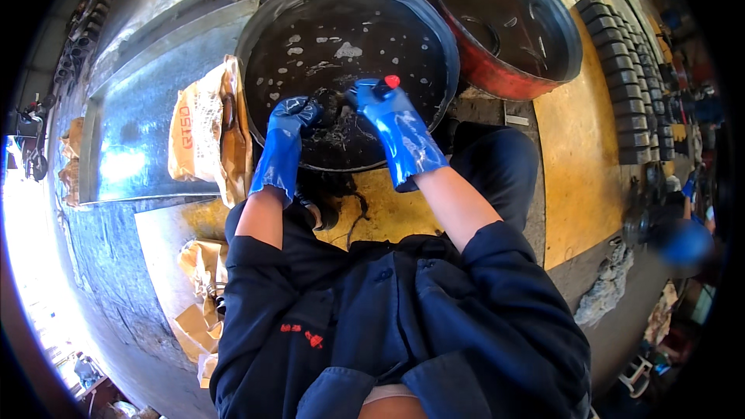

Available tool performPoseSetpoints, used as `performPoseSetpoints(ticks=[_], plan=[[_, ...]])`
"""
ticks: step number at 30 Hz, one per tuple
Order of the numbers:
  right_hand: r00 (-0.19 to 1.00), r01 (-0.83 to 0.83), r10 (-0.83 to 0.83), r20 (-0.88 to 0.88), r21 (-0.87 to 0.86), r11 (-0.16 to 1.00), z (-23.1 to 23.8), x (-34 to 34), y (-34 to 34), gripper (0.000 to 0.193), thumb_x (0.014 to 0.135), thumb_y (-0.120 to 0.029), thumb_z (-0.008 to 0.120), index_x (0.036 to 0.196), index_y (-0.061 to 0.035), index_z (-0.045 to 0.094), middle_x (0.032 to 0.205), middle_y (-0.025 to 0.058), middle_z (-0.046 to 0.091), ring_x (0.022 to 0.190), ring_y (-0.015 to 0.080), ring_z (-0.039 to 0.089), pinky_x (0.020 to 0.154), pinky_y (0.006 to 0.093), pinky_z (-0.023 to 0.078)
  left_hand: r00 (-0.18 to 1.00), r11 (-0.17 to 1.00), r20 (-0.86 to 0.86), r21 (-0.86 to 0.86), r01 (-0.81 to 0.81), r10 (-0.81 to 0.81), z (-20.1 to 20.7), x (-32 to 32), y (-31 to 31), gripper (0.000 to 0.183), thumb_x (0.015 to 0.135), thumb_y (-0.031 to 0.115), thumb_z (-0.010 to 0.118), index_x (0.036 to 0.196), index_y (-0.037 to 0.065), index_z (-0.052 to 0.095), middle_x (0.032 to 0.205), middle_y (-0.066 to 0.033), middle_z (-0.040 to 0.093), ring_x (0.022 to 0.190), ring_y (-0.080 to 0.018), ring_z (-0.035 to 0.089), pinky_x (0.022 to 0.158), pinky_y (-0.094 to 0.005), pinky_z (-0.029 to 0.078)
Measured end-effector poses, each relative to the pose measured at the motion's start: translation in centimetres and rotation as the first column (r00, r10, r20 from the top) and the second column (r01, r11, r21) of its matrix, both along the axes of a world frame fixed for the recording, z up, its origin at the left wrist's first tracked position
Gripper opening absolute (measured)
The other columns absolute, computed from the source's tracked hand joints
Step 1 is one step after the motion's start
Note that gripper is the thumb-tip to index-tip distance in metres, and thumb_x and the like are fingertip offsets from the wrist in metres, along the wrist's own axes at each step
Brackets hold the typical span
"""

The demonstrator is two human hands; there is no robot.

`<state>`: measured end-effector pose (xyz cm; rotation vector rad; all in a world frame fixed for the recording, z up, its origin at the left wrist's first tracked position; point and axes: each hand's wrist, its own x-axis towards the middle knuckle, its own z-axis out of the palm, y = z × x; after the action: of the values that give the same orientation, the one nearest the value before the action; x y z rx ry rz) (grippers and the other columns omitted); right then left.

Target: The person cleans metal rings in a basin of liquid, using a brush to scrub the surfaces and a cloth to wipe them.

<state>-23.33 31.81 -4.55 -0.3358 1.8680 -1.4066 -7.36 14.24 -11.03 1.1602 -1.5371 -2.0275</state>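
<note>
A round metal tub (434, 23) of dark liquid with patches of foam stands before me. Over its near side, my left hand (293, 115), in a long blue glove, is closed around a dark, wet part (329, 105) whose kind I cannot make out. My right hand (376, 99), gloved alike, is closed close beside that part. A small red tip (392, 81) sticks up from the right fist; the rest of what it grips is hidden, and the tip looks like the end of a handle.
A red drum (497, 76) with dark liquid stands at the far right of the tub. To the left are an open paper bag (200, 120) and a shallow metal tray (128, 120). Stacked dark metal blocks (625, 81) line the right. Torn brown paper (200, 268) lies lower left.
</note>
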Motion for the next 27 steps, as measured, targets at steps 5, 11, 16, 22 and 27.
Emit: performPoseSetpoints(ticks=[5,11,16,22,27], plan=[[0.977,-0.138,0.133,-0.169,-0.019,0.99,-3.4,-1.7,1.0,0.028,0.102,-0.031,0.075,0.114,-0.0064,0.08,0.097,0.0071,0.081,0.087,0.0171,0.072,0.086,0.0338,0.057,0.985,0.979,-0.171,0.203,0.002,0.034,2.5,-0.2,0.0,0.028,0.1,0.009,0.077,0.127,0.002,0.073,0.11,-0.0117,0.081,0.098,-0.0226,0.077,0.085,-0.0364,0.062],[0.905,-0.337,0.347,-0.246,0.084,0.938,-2.4,-1.7,0.2,0.028,0.099,-0.035,0.076,0.109,-0.0094,0.079,0.102,0.0081,0.081,0.093,0.0257,0.075,0.087,0.0388,0.058,0.965,0.973,-0.17,0.079,0.215,-0.199,0.3,-0.7,-0.7,0.027,0.104,0.011,0.07,0.13,0.002,0.071,0.122,-0.0161,0.078,0.104,-0.0277,0.076,0.089,-0.0363,0.06],[0.363,-0.258,0.636,-0.681,0.582,0.771,-1.1,0.5,0.4,0.029,0.089,-0.028,0.077,0.114,-0.0163,0.075,0.117,0.0077,0.077,0.107,0.0323,0.076,0.085,0.049,0.061,0.955,0.935,0.206,0.326,0.137,-0.212,7.3,-1.6,1.1,0.036,0.104,0.031,0.071,0.12,-0.002,0.074,0.113,-0.018,0.08,0.101,-0.0259,0.077,0.086,-0.0344,0.06],[0.253,-0.328,0.715,-0.652,0.637,0.698,-0.9,2.7,-0.5,0.043,0.085,-0.029,0.079,0.126,-0.0173,0.073,0.112,0.0113,0.077,0.104,0.0328,0.077,0.085,0.0488,0.061,0.991,0.922,0.027,0.371,0.109,-0.129,1.5,-0.3,-1.1,0.027,0.101,0.022,0.074,0.115,-0.001,0.076,0.107,-0.0154,0.081,0.095,-0.0267,0.078,0.084,-0.0374,0.062],[0.752,-0.042,0.122,-0.648,0.137,0.99,-6.8,-1.1,2.5,0.025,0.091,-0.033,0.074,0.107,-0.0152,0.081,0.112,0.0159,0.079,0.099,0.0378,0.076,0.09,0.0429,0.062,0.989,0.974,0.041,0.188,0.129,-0.139,2.5,-0.9,-1.1,0.025,0.105,0.023,0.069,0.121,0.005,0.074,0.114,-0.01,0.081,0.103,-0.0255,0.077,0.087,-0.0403,0.058]])
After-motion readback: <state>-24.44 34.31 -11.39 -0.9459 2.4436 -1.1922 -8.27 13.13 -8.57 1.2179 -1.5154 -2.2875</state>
